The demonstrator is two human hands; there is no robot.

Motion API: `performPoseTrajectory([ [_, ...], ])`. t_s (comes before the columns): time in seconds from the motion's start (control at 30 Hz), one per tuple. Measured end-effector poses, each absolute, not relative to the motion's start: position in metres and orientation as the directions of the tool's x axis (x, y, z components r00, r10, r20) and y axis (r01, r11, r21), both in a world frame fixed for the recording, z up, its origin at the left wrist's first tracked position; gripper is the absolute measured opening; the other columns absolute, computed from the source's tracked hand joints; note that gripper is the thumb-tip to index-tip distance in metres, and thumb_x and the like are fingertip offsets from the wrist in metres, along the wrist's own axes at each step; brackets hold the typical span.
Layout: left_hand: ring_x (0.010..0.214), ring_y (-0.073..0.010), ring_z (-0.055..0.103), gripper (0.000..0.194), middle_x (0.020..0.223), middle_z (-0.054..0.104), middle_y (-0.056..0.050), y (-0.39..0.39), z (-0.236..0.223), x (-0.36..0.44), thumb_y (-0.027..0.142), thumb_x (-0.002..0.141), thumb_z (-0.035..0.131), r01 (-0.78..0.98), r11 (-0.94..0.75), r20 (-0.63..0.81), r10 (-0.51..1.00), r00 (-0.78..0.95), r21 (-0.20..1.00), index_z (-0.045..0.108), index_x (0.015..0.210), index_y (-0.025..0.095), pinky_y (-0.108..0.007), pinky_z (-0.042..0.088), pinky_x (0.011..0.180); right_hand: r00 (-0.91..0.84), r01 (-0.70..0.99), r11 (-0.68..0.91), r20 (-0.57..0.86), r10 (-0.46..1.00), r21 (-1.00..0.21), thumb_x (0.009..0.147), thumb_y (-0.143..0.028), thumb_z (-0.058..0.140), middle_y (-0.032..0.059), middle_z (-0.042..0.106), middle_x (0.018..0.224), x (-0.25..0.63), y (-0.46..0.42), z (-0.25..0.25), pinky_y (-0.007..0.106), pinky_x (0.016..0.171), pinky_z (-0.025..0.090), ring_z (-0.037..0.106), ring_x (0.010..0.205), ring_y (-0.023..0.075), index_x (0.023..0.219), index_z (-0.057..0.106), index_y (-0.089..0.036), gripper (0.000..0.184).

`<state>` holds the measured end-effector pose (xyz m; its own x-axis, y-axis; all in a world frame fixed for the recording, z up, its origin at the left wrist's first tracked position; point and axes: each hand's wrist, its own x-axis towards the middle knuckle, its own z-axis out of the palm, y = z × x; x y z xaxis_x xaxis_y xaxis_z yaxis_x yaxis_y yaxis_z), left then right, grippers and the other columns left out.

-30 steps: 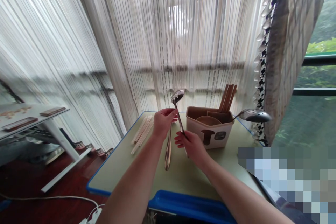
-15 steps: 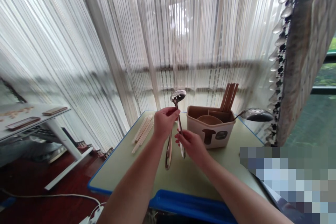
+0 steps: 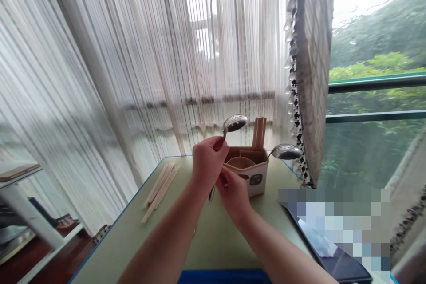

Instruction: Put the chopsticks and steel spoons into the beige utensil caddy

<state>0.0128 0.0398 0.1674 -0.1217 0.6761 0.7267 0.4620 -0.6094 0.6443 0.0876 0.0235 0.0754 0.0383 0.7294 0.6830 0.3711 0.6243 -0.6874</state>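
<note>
My left hand (image 3: pixel 209 159) is closed round the neck of a slotted metal spoon (image 3: pixel 234 123), holding its bowl up above the table. My right hand (image 3: pixel 233 191) sits just below, fingers curled round the spoon's lower handle. Right behind both hands stands a beige utensil holder (image 3: pixel 253 176) with brown chopsticks (image 3: pixel 259 132) upright in its back compartment. A second slotted metal spoon (image 3: pixel 286 152) sticks out of the holder to the right.
A bundle of light wooden chopsticks (image 3: pixel 159 190) lies on the green table (image 3: pixel 140 239) at the left. A dark tablet (image 3: pixel 329 253) lies at the right edge. Sheer curtains (image 3: pixel 149 66) hang close behind the table. A white shelf (image 3: pixel 20 195) stands at the far left.
The view has swung right and moved closer. Both hands with the spoon have moved nearer the holder; the spoon that lay on the table is mostly hidden behind my hands.
</note>
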Motion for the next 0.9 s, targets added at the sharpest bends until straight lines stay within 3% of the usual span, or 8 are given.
performPoseTrajectory([
  [0.13,0.066,-0.0171,0.066,0.017,0.069,0.071,-0.005,0.046,0.186,0.031,0.028,0.071,0.064,0.3,-0.63,0.676,0.733,-0.073,0.716,0.073,0.081,0.018,-0.027,0.051,0.064,0.094,0.253,0.664,0.701,0.707,-0.703,0.08,-0.025,0.054,0.0045,0.069,0.083,0.1,0.024,0.09,0.025,0.064,0.049,0.061,0.067,0.0153,0.102,0.063,-0.019,0.024],
  [0.27,0.059,-0.0171,0.065,0.017,0.062,0.068,-0.007,0.061,0.2,0.05,0.026,0.064,0.069,-0.08,-0.485,0.486,0.874,-0.003,0.871,0.07,0.074,0.012,-0.03,0.054,0.06,0.211,0.157,0.647,0.665,0.716,-0.746,0.081,-0.028,0.054,0.0045,0.069,0.083,0.106,0.025,0.099,0.025,0.063,0.051,0.063,0.068,0.0146,0.106,0.063,-0.019,0.028],
  [0.4,0.057,-0.0146,0.064,0.022,0.064,0.068,-0.007,0.067,0.209,0.062,0.024,0.058,0.075,-0.321,-0.412,0.435,0.9,0.001,0.853,0.068,0.074,0.01,-0.032,0.056,0.064,0.314,0.137,0.644,0.649,0.693,-0.753,0.08,-0.03,0.056,0.0061,0.07,0.085,0.114,0.028,0.103,0.026,0.062,0.053,0.063,0.068,0.0151,0.111,0.061,-0.018,0.033],
  [0.67,0.058,-0.0132,0.064,0.029,0.065,0.068,-0.005,0.072,0.205,0.06,0.022,0.053,0.08,-0.473,-0.393,0.433,0.901,-0.027,0.788,0.067,0.075,0.01,-0.033,0.056,0.069,0.215,0.257,0.631,0.68,0.701,-0.732,0.078,-0.033,0.058,0.0039,0.069,0.076,0.134,0.032,0.111,0.025,0.057,0.051,0.061,0.058,0.0138,0.106,0.065,-0.019,0.032],
  [0.9,0.07,-0.0137,0.066,0.028,0.072,0.069,-0.003,0.073,0.206,0.058,0.021,0.055,0.079,-0.515,-0.462,0.492,0.866,-0.087,0.722,0.067,0.079,0.012,-0.036,0.055,0.079,0.213,0.273,0.632,0.686,0.695,-0.725,0.078,-0.034,0.059,0.0052,0.07,0.08,0.138,0.037,0.109,0.025,0.061,0.051,0.062,0.062,0.0145,0.099,0.067,-0.017,0.028],
])
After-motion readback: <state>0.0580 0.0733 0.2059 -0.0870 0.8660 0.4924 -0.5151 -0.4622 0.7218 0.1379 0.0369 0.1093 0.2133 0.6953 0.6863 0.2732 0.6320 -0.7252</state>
